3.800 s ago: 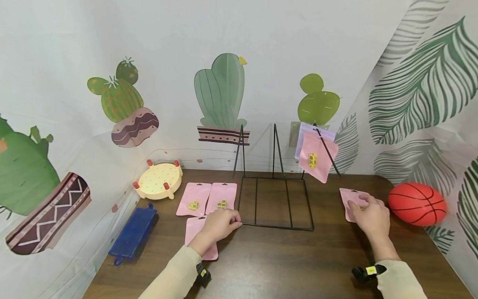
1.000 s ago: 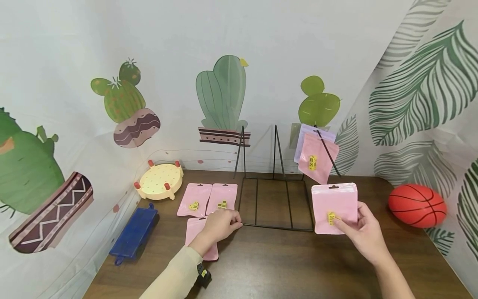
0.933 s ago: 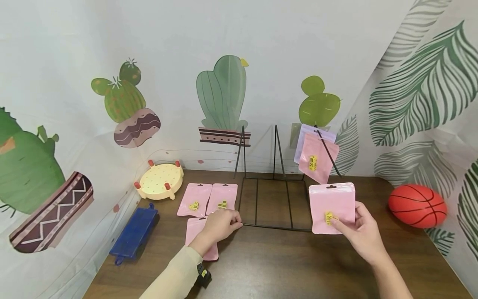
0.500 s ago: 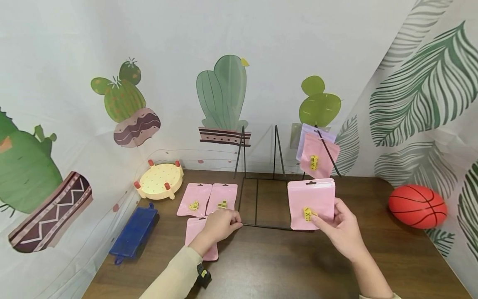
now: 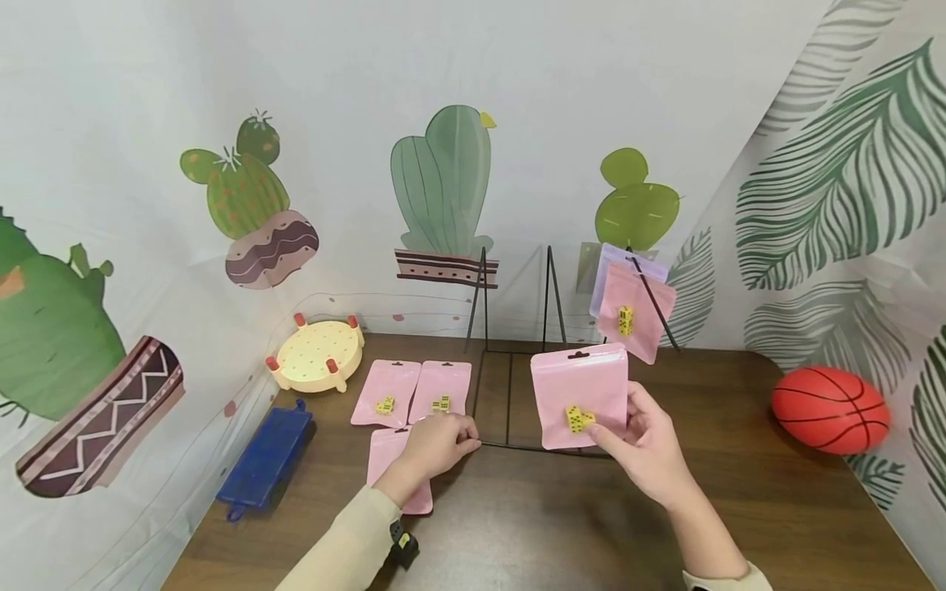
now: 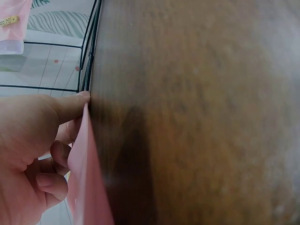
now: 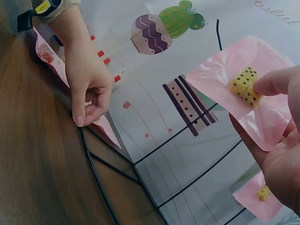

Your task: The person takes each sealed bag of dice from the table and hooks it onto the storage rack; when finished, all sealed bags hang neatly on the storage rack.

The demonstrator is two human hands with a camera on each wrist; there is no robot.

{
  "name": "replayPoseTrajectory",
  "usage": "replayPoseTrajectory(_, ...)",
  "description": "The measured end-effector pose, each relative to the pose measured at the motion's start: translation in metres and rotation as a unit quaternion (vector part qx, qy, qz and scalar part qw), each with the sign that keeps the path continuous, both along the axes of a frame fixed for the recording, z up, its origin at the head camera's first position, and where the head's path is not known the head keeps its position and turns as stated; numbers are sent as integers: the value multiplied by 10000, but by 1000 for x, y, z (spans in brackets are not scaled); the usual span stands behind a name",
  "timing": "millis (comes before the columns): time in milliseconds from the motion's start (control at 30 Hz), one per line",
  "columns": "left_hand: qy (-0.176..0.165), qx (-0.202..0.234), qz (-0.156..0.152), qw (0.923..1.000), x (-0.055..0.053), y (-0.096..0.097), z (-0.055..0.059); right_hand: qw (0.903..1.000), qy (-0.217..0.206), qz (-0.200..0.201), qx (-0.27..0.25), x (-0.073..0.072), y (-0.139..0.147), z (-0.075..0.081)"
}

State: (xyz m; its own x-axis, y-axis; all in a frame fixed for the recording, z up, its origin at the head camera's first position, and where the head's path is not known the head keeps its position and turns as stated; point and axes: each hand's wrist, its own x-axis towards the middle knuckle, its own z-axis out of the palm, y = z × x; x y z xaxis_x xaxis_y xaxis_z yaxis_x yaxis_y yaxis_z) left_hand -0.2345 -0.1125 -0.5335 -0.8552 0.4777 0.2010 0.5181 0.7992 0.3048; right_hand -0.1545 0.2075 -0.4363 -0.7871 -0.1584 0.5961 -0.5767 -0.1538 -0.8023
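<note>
My right hand (image 5: 646, 447) pinches a pink zip bag (image 5: 576, 382) between the thumb in front and the fingers behind. Yellow dice (image 7: 246, 86) show through it, and the bag is held up over the right part of the black wire rack (image 5: 508, 402), its hang hole at the top. With thumb and fingertip, my left hand (image 5: 436, 443) pinches the front left corner of the rack's base. On the rack's right hook hang a pink bag with dice (image 5: 646, 324) and a purple bag (image 5: 600, 283) behind it; the middle and left hooks are bare.
Three pink bags lie at the left: one (image 5: 384, 382), another (image 5: 447, 377) beside it, and a third (image 5: 384, 447) partly under my left arm. A yellow round stand (image 5: 318, 357), a blue tray (image 5: 266, 455) and a red basketball (image 5: 831, 410) stand towards the table's sides.
My right hand has picked up the pink bag from the table's right side, lifted it and carried it left to the rack. My left hand stays on the rack's corner.
</note>
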Motion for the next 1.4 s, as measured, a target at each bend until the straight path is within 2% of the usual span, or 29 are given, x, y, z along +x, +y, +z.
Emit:
replayPoseTrajectory(233,40,6,-38,10000,0,0,0,9999,-118,64,99,-4,-6,-1)
replayPoseTrajectory(633,9,53,-15,10000,0,0,0,9964,-568,-518,357,-20,-9,-5)
replayPoseTrajectory(1000,11,18,-35,10000,-1,0,0,9909,-945,-950,156,-50,-18,-4)
replayPoseTrajectory(1233,-35,45,-19,10000,0,0,0,9814,-1334,-1378,38,-71,-24,3)
replayPoseTrajectory(1400,-25,64,-25,10000,1,0,1,9746,-1617,-1539,-175,-88,-29,7)
